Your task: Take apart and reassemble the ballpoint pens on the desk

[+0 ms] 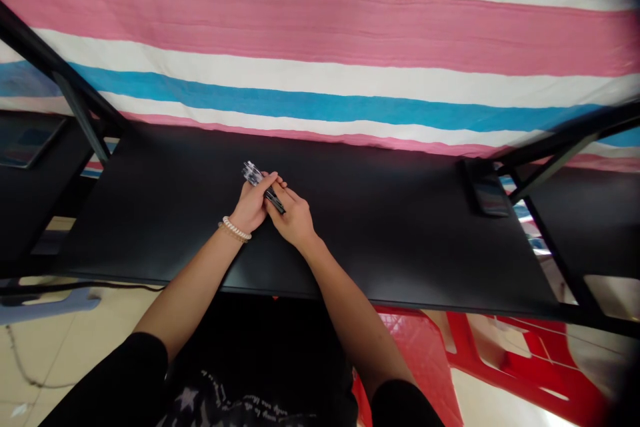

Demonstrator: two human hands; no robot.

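Both hands meet above the black table (390, 227), around a small bundle of pens (253, 173). The pens have clear-and-dark ends that point up and left, while their black ends come out between the palms. My left hand (251, 205) is closed on the bundle from the left, thumb across it; a pale coiled band and a beaded bracelet are on that wrist. My right hand (295, 217) wraps the lower part from the right, its fingers touching the left hand. Several pens seem to be there, but the hands hide most of their length.
A black phone (487, 190) lies near the table's right end. Another dark flat device (30, 139) rests on the neighbouring table at left. Slanted black metal bars (80, 113) rise at both ends. Striped sheeting (320, 27) hangs behind; a red stool (540, 367) stands below right.
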